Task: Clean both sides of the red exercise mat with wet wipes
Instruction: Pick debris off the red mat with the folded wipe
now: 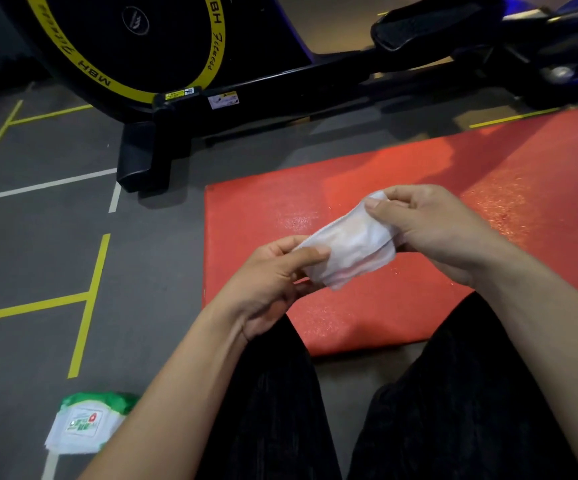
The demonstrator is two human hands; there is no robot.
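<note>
The flat red foam exercise mat (pixel 401 188) lies on the grey floor, directly beneath both hands. Above it, the left hand (pixel 266 282) and right hand (pixel 432 230) pinch opposite ends of a crumpled white wet wipe (pixel 349 244), its long axis running between them.

Mat (pixel 419 174) surface open ahead and right of both hands. Bike frame (pixel 280 95) blocks the far edge, its foot (pixel 138 157) just off the mat's left corner. Floor (pixel 38 254) left is open; wipes pack (pixel 83 424) sits near left. Knees (pixel 280 393) cover the near edge.
</note>
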